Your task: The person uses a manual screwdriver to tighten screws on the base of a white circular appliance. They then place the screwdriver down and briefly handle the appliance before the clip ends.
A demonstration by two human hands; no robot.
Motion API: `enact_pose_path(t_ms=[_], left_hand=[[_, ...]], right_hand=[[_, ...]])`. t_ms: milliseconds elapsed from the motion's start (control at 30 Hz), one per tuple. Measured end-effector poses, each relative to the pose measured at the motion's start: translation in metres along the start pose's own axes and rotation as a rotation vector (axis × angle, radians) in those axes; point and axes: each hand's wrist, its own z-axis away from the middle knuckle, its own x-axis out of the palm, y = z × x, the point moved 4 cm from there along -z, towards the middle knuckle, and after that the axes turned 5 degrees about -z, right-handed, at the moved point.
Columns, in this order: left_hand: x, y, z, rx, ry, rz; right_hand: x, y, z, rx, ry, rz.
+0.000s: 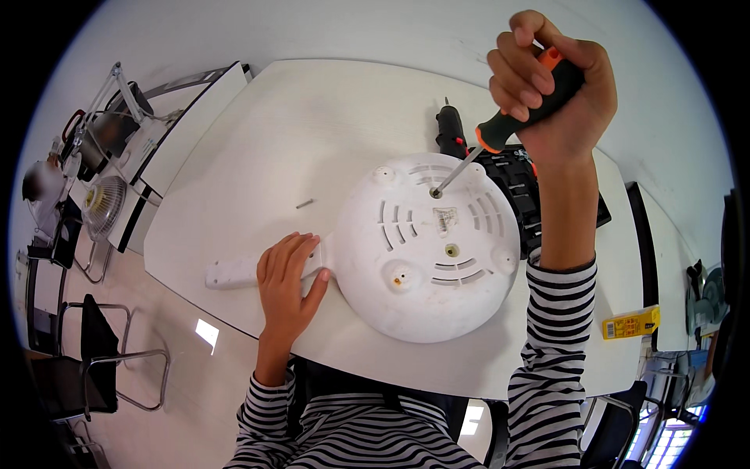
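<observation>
A white round appliance base (pixel 367 289) lies on the table with its underside up, showing vent slots, small feet and recessed screw holes; a white handle (pixel 234 272) juts out to its left. My left hand (pixel 289 285) lies flat across the handle where it meets the round body, thumb apart from the fingers. My right hand (pixel 555 90), raised at the upper right, is wrapped round a screwdriver (pixel 500 129) with a black and orange grip. Its shaft slants down to the left, the tip in the far screw hole. A loose screw (pixel 305 204) lies left of the base.
Beyond the base lies a black power screwdriver (pixel 451 129). A black bit case (pixel 516 187) sits partly behind my right forearm. At the table's right is a yellow box (pixel 631 323). Off to the left are a fan (pixel 103 207) on another desk and a black chair (pixel 98 359).
</observation>
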Motion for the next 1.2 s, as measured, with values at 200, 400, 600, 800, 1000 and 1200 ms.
enact_pose_path(t_ms=[200, 400, 600, 800, 1000, 1200], left_hand=[[-0.001, 0.001, -0.001, -0.003, 0.001, 0.008], [-0.001, 0.0, 0.0, -0.014, -0.004, 0.017], [0.0, 0.0, -0.001, 0.0, 0.015, -0.011], [0.0, -0.002, 0.001, -0.007, -0.003, 0.003], [0.001, -0.001, 0.0, -0.005, -0.006, 0.005], [-0.001, -0.001, 0.0, -0.004, 0.013, 0.001]], right_hand=[[0.016, 0.02, -0.015, 0.062, -0.144, -0.207], [0.022, 0.012, -0.003, -0.067, 0.466, 0.298], [0.03, 0.014, 0.006, -0.135, 0.549, 0.169], [0.035, 0.02, 0.003, -0.143, 0.189, 0.073], [0.025, 0.03, -0.005, 0.007, -0.297, -0.297], [0.03, 0.02, -0.012, 0.167, -0.612, -0.104]])
